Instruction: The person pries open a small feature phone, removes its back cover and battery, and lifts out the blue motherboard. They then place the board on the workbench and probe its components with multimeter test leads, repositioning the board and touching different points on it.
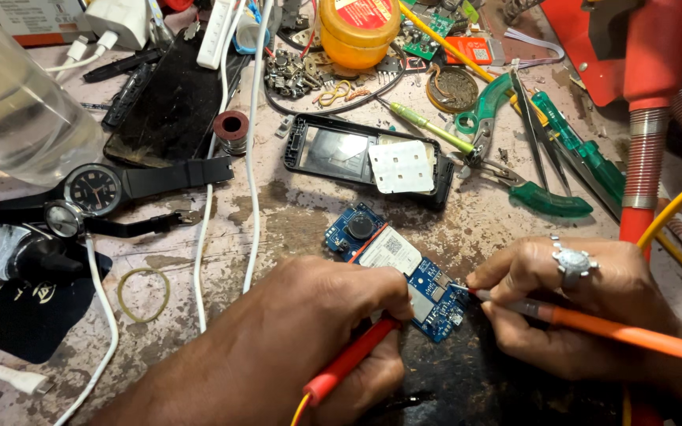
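Note:
A small blue circuit board with a white label lies on the worn workbench. My left hand grips a red probe whose tip meets the board's near edge. My right hand, with a silver ring, holds an orange probe and presses its tip against the board's right side. Just beyond the board rests an open black phone shell with a white keypad sheet on it.
Green-handled pliers, tweezers and a green screwdriver lie at the back right. A yellow tub, a black wristwatch, white cables, a solder spool, a rubber band and a clear bottle crowd the left and rear.

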